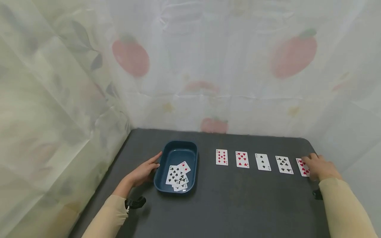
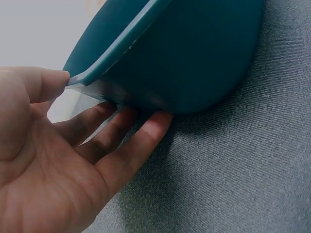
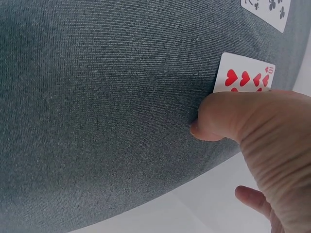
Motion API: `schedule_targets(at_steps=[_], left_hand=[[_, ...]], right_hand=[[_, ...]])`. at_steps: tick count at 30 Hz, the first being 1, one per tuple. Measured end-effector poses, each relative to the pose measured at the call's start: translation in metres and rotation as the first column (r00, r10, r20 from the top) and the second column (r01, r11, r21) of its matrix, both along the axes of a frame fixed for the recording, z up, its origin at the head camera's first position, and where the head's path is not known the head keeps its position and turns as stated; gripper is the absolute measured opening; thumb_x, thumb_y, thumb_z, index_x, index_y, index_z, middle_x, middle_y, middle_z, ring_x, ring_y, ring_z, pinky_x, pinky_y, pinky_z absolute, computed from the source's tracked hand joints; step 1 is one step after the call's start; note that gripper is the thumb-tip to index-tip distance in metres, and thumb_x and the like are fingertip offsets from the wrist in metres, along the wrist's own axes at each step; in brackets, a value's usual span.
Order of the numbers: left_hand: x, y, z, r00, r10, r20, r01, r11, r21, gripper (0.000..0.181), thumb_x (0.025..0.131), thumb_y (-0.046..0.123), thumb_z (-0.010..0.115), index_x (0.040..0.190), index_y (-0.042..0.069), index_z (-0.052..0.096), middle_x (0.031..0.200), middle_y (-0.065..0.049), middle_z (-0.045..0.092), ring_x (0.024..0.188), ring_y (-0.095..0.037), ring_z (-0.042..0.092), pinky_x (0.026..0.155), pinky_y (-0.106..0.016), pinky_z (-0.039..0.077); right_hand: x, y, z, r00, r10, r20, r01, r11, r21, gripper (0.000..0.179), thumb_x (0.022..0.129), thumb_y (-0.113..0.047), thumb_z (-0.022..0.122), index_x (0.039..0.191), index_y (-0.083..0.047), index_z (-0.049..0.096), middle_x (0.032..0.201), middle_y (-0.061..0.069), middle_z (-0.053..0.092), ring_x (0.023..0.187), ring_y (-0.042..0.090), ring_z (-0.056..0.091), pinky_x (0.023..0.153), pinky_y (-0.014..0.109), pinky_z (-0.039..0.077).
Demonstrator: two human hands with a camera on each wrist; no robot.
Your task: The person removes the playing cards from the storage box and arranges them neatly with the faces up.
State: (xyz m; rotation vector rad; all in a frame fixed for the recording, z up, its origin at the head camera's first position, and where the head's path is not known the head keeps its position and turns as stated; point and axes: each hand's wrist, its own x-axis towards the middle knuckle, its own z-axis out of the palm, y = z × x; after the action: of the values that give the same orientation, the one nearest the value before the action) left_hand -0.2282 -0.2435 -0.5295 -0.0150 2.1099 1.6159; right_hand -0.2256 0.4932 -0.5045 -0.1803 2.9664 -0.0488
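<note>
My left hand point(image 1: 143, 172) holds the left side of a dark blue rectangular tray point(image 1: 195, 165). In the left wrist view the thumb is at the tray's rim point(image 2: 121, 43) and the fingers press low on its outer wall. Several overlapping playing cards point(image 1: 173, 174) lie face up in the tray. At the far right my right hand point(image 1: 322, 168) grips the edge of a ten of hearts point(image 1: 301, 165) with curled fingers, and the card point(image 3: 248, 73) lies on the table. The hand hides part of that card and some fingertips.
Left of the ten, face-up cards form a row: a club card point(image 1: 284, 164), a spade card point(image 1: 263, 162), a heart card point(image 1: 242, 159) and a diamond card point(image 1: 221, 157). The table point(image 1: 238, 205) is dark grey. Fruit-patterned curtains point(image 1: 238, 66) hang behind and at the left.
</note>
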Motion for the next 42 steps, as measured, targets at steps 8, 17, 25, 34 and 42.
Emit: schedule_targets(at_steps=[8,17,25,34,42], left_hand=[[0.000,0.001,0.001,1.000,-0.007,0.002,0.007,1.000,0.012,0.060,0.110,0.023,0.045,0.161,0.046,0.023,0.159,-0.020,0.035,0.130,-0.033,0.054,0.099,-0.062,0.047],[-0.001,-0.002,0.003,1.000,-0.010,0.006,0.010,1.000,0.008,0.060,0.110,0.023,0.044,0.161,0.045,0.023,0.161,-0.020,0.031,0.133,-0.036,0.050,0.099,-0.063,0.046],[-0.004,-0.002,0.004,0.999,-0.034,-0.017,0.033,0.999,-0.033,0.060,0.110,0.024,0.046,0.162,0.045,0.023,0.163,-0.019,0.028,0.135,-0.036,0.048,0.100,-0.063,0.046],[-0.004,-0.003,0.004,0.999,-0.028,-0.030,0.028,1.000,-0.013,0.058,0.110,0.024,0.045,0.162,0.044,0.025,0.164,-0.017,0.026,0.137,-0.037,0.045,0.100,-0.062,0.046],[-0.002,-0.004,0.004,0.999,-0.026,-0.037,0.026,1.000,-0.012,0.059,0.110,0.022,0.046,0.162,0.041,0.025,0.166,-0.018,0.021,0.141,-0.040,0.039,0.099,-0.063,0.047]], right_hand=[[0.000,0.002,-0.003,1.000,-0.013,0.000,0.013,1.000,0.022,0.063,0.072,0.004,0.075,0.131,0.009,0.055,0.124,0.041,0.043,0.114,0.061,0.040,0.081,0.075,0.042],[-0.004,0.001,0.002,1.000,-0.028,0.002,0.028,1.000,-0.002,0.070,0.079,0.001,0.074,0.142,0.013,0.044,0.135,0.046,0.035,0.122,0.066,0.031,0.090,0.081,0.033],[-0.007,-0.029,0.028,0.992,0.038,-0.124,-0.040,0.999,-0.015,0.075,0.087,-0.009,0.069,0.152,0.010,0.035,0.147,0.042,0.027,0.132,0.064,0.024,0.098,0.079,0.026],[-0.025,-0.117,0.038,0.906,0.185,-0.382,-0.226,0.972,-0.066,0.074,0.086,-0.010,0.070,0.152,0.005,0.040,0.148,0.034,0.038,0.133,0.056,0.035,0.100,0.072,0.034],[-0.030,-0.229,0.041,0.806,0.380,-0.453,-0.489,0.860,-0.148,0.079,0.087,-0.021,0.080,0.155,-0.004,0.042,0.152,0.023,0.042,0.137,0.045,0.040,0.108,0.063,0.035]])
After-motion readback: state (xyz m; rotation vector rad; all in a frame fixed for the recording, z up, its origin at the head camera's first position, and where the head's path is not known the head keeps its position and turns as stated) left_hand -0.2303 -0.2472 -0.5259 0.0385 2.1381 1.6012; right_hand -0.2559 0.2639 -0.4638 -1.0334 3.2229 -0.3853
